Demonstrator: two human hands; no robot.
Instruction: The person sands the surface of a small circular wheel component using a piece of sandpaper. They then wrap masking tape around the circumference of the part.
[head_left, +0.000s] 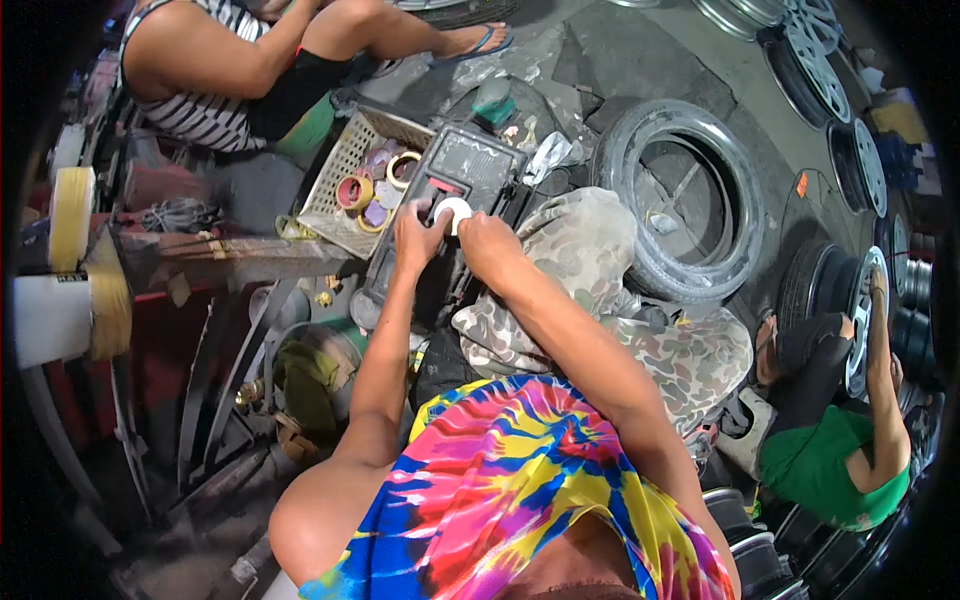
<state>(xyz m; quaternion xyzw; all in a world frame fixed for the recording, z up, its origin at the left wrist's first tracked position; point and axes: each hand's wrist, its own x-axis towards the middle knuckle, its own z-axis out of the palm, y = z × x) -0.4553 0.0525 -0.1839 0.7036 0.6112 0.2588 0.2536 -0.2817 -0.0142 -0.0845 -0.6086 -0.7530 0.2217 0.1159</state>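
Note:
Over a black toolbox [470,160] with a dark grey lid, both hands meet at a small white round disc [455,211]. My left hand [418,238] grips its left side, the thumb close against it. The curled fingers of my right hand [490,247] pinch the right edge. The disc's exact kind is too small to tell. A reddish item [443,186] lies on the lid just beyond my left fingers. Left of the toolbox, a cream plastic basket [335,172] holds several rolls of tape [352,193] and purplish pieces.
A large tire [610,170] lies on the floor to the right. One person in a striped top [190,60] sits at the far left; another in a green shirt [825,465] handles a wheel rim [860,330]. Metal legs and a bench [230,257] stand close on my left.

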